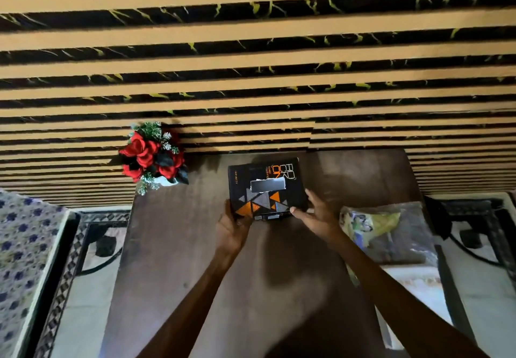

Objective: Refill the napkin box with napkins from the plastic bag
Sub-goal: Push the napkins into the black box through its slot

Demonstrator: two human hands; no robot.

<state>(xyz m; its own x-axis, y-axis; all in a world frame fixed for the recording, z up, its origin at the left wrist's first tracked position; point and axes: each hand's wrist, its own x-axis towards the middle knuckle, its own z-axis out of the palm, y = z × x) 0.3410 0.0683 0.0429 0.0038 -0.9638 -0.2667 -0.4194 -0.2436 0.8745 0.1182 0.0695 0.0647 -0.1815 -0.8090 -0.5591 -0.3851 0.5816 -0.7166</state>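
A black napkin box (265, 187) with orange and grey triangles and a rectangular slot on top sits on the dark wooden table (178, 246) near its far edge. My left hand (233, 228) grips the box's near left corner. My right hand (318, 218) holds the near right corner, thumb along the front edge and fingers up the right side. A clear plastic bag (391, 232) with napkins and a green-yellow print lies flat on the table to the right of the box, just beyond my right hand.
A pot of red artificial roses (153, 156) stands at the table's far left corner. A striped orange-and-black wall (251, 78) rises behind the table. A patterned blue-dotted cloth (22, 246) lies at the left, and patterned floor shows on both sides.
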